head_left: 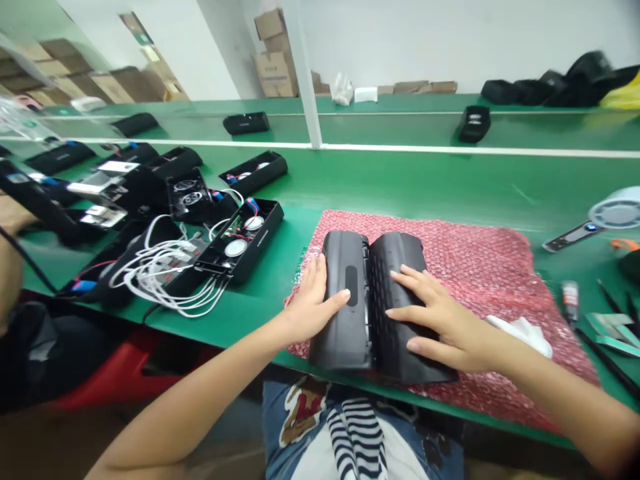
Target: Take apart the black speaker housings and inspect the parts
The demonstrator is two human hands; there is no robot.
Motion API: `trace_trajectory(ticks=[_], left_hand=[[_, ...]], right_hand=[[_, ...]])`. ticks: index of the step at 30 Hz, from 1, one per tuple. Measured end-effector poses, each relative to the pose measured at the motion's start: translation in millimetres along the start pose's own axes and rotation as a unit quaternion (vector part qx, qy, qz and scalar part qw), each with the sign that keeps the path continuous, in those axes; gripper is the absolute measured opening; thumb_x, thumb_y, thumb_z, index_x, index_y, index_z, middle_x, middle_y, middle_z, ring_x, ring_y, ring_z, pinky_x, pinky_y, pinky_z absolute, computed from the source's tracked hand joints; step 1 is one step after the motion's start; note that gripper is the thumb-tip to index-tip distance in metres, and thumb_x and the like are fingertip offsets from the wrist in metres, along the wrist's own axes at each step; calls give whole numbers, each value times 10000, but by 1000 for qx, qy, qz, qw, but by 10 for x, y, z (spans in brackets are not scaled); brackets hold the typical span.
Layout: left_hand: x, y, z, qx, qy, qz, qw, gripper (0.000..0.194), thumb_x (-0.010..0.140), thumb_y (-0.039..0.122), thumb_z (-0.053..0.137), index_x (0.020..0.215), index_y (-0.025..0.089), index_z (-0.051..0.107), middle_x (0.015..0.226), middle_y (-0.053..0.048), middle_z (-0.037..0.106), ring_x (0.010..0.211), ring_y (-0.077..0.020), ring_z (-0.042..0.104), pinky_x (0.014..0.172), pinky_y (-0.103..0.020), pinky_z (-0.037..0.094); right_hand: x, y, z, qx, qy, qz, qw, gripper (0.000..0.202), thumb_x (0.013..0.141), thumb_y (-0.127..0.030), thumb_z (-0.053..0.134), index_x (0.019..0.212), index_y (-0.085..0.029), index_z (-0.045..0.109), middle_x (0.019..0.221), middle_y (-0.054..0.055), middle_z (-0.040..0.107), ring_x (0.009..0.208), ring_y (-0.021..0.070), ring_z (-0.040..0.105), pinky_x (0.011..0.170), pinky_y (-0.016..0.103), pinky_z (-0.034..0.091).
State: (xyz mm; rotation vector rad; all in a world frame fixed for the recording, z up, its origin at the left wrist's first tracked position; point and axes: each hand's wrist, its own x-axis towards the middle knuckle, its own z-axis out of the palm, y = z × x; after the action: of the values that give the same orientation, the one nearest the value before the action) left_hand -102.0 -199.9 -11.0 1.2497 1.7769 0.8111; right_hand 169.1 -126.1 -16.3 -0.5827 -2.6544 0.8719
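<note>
Two long black speaker housing halves, a left half (345, 333) and a right half (400, 253), lie side by side on red bubble wrap (475, 260). A narrow gap with small clips along it runs between them. My left hand (313, 303) grips the outer side of the left half, its thumb on top near a dark oval panel. Spread and flat, the fingers of my right hand (440, 320) lie across the right half's ridged surface. A white cloth (523, 335) is beside my right wrist.
Open speaker bodies (257, 230) with wiring and a tangle of white cables (155, 267) crowd the left. Another person's arm (13, 267) is at the far left. A handheld fan (595, 220), a glue tube (570, 300) and tools lie right. A white post (305, 80) stands behind.
</note>
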Motion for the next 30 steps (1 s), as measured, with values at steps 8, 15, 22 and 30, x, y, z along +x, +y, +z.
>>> trace_trajectory(ticks=[8, 15, 22, 30], left_hand=[[410, 182, 190, 6, -91, 130, 987, 637, 675, 473, 795, 1277, 314, 662, 1674, -60, 145, 1540, -384, -78, 1208, -586, -86], [379, 209, 549, -162, -19, 97, 982, 1048, 650, 323, 833, 1534, 237, 276, 1630, -189, 165, 1512, -393, 173, 1222, -575, 177], [-60, -35, 598, -351, -90, -7, 932, 1018, 583, 336, 884, 1430, 197, 337, 1419, -180, 499, 1317, -342, 493, 1125, -489, 384], [8, 63, 399, -328, -27, -41, 943, 1103, 469, 126, 831, 1437, 183, 306, 1293, -178, 568, 1131, -308, 605, 958, -450, 504]], right_hand=[[-512, 210, 103, 196, 285, 334, 877, 696, 758, -552, 726, 1322, -269, 433, 1380, 126, 489, 1346, 308, 461, 1133, 550, 360], [-398, 35, 92, 455, 250, 448, 728, 565, 734, -394, 764, 1209, -250, 493, 1226, 96, 675, 934, 252, 711, 790, 400, 599], [-333, -17, 75, 472, 263, 437, 720, 467, 711, -277, 782, 1114, -226, 551, 1049, 64, 742, 749, 202, 719, 614, 305, 588], [-418, 65, 139, 476, 322, 426, 699, 554, 559, -258, 831, 1071, -209, 628, 950, 36, 778, 686, 207, 723, 561, 279, 580]])
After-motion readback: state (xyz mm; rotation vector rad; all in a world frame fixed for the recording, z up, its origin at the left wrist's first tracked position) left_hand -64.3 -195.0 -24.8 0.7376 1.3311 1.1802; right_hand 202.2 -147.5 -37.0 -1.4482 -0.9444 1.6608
